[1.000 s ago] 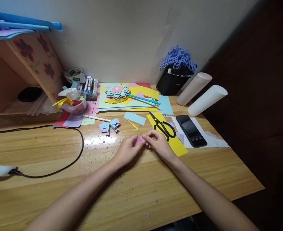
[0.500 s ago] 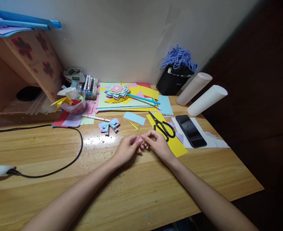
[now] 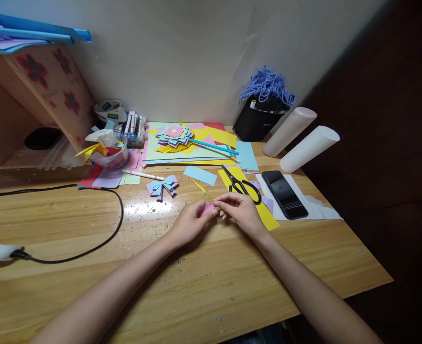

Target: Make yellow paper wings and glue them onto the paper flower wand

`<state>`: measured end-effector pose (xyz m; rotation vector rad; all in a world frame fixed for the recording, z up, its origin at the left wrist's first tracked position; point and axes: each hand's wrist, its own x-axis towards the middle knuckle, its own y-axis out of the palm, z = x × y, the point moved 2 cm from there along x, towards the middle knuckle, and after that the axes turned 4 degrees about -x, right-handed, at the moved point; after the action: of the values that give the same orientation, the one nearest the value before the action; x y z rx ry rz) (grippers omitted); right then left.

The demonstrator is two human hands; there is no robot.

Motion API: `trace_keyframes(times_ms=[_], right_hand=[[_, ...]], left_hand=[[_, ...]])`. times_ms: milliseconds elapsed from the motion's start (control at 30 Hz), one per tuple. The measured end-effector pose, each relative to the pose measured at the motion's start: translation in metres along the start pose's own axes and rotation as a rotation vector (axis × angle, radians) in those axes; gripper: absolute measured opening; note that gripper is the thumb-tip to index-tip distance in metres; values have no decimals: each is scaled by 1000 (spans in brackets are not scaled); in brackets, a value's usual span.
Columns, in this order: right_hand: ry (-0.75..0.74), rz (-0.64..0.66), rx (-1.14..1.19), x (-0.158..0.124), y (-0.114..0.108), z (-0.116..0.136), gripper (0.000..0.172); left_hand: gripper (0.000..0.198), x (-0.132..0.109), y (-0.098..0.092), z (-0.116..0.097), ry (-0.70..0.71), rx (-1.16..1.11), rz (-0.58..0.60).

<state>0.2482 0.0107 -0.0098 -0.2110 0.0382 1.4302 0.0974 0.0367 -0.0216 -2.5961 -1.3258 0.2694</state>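
Note:
Between my two hands is a small piece of pink paper (image 3: 207, 209), mostly covered by fingers. My left hand (image 3: 192, 220) is closed on its left part, thumb on top. At the paper's right edge, my right hand (image 3: 240, 213) pinches it between thumb and forefinger. Black-handled scissors (image 3: 242, 185) lie just beyond my right hand on a strip of yellow paper (image 3: 266, 216). A light blue paper rectangle (image 3: 200, 176) and a thin yellow scrap (image 3: 197, 185) rest ahead of my hands. To the left sits a blue and purple paper bow (image 3: 162, 188).
At the back, a layered paper flower (image 3: 175, 135) with a blue stick lies on coloured sheets. A phone (image 3: 284, 195) and two white cylinders (image 3: 309, 149) stand or lie right. Left are a tub of scraps (image 3: 112, 157), a marker (image 3: 144, 175) and a black cable (image 3: 122, 217).
My right hand has shifted slightly right, its fingers now at the pink paper's edge. More of the paper's surface shows between my hands. Things on the table stay put.

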Motion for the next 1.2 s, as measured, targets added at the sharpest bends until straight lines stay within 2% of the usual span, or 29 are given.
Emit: trace_keyframes(times_ms=[200,333,500,567,700,900,1200], right_hand=[[18,-17,12,1,2,-2,29],[18,-12,-7,1,2,-1,30],[24,204,-104,0,-3,3,29],[31,235,-174,-1,-5,4,27],[17,211,-282,1,-8,4,24],[2,160,-331,2,-9,3,31],[-8,174,-357,1,-8,-5,32]], left_hand=[[30,2,1,0,-15,-1,-27],[28,3,2,0,-41,-99,-11],[26,2,2,2,-43,-218,68],[25,2,3,3,-78,-263,105],[24,3,5,2,-203,-402,115],[19,6,0,-3,-283,-548,-43],[16,8,-1,2,-247,-520,-12]])
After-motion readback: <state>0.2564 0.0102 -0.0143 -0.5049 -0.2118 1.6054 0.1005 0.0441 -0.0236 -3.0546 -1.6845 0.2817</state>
